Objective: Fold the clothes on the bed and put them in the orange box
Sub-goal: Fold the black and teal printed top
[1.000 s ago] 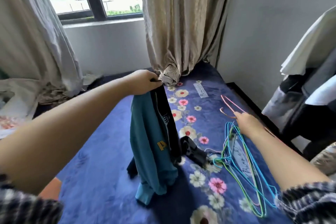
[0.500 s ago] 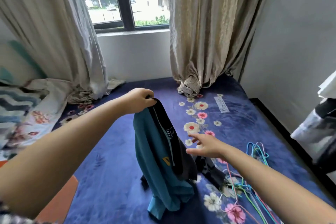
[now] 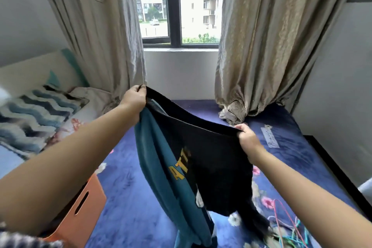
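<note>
Garment: a black-and-teal top [image 3: 203, 167] with yellow lettering is hanging in the air above the bed [image 3: 128, 197], its black hem band stretching between the two hands; the lower end is trailing down toward the bedcover.
Left hand: the left hand [image 3: 134, 97] is pinching one end of the hem band at the higher point — fingers curled tight on the cloth.
Right hand: the right hand [image 3: 247, 139] is gripping the other end of the band, lower and to the right, fingers closed round the fabric.
Box: the orange box [image 3: 84, 209] is sitting on the bed at lower left, partly behind the left forearm, a slot handle showing in its side; well apart from the garment.
Hangers: a tangle of coloured wire hangers [image 3: 289, 227] is lying on the floral bedcover at lower right, just beside the trailing cloth.
Bedding: a zigzag-patterned pillow [image 3: 36, 115] is resting at the left.
Background: beige curtains [image 3: 259, 46] are hanging either side of the window [image 3: 175, 6] — the right one is bunching on the bed.
</note>
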### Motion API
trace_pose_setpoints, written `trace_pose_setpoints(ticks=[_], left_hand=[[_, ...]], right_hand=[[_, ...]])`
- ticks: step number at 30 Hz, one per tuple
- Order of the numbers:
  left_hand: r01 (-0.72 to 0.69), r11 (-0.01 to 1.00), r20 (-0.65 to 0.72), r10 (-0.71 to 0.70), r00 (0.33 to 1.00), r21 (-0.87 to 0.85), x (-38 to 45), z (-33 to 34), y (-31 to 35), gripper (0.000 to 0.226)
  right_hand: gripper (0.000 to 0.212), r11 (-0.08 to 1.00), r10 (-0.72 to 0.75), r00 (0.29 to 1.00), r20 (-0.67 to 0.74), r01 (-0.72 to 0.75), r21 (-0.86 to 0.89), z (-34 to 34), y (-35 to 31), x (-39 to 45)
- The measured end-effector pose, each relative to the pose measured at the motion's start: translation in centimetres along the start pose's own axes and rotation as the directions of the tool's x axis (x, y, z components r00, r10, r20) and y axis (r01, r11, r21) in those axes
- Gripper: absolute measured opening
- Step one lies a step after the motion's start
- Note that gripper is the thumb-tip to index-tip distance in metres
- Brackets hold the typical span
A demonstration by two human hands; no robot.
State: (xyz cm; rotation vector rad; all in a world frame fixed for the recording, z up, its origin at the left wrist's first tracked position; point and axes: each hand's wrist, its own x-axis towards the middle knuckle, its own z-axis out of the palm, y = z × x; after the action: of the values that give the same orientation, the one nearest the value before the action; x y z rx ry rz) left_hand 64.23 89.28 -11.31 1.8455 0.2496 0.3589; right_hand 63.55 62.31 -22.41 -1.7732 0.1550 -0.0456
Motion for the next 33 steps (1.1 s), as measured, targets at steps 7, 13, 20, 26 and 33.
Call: trace_pose_setpoints(ticks=[7, 13, 20, 26, 33], left_hand=[[-0.464, 0.788, 0.101, 0.466, 0.879, 0.405, 0.6, -4.2, 2.5, 0.053], [-0.599, 0.584, 0.573, 0.26, 0.777, 0.547, 0.5, -5.8, 4.4, 0.036], [-0.567, 0.433, 0.512, 0.248, 0.822, 0.7, -0.7, -6.8, 5.0, 0.028], [-0.477, 0.688, 0.213, 0.436, 0.874, 0.547, -2.2, -7.2, 4.4, 0.014], [-0.444, 0.837, -0.183, 0.515, 0.838, 0.32, -6.2, -6.6, 4.4, 0.035]], right_hand=[[0.109, 0.424, -0.345, 0.814, 0.467, 0.579, -0.696, -6.0, -10.8, -1.4], [0.024, -0.009, -0.344, 0.817, 0.463, 0.491, -0.871, -8.0, -13.9, -1.1], [0.023, 0.49, -0.344, 0.892, 0.294, 0.438, -0.754, -9.5, -13.6, -3.3], [0.018, 0.582, -0.178, 0.876, 0.448, 0.461, -0.67, -9.8, -14.7, -7.0], [0.007, 0.508, -0.132, 0.937, 0.324, 0.344, -0.789, -9.9, -16.5, -8.0]])
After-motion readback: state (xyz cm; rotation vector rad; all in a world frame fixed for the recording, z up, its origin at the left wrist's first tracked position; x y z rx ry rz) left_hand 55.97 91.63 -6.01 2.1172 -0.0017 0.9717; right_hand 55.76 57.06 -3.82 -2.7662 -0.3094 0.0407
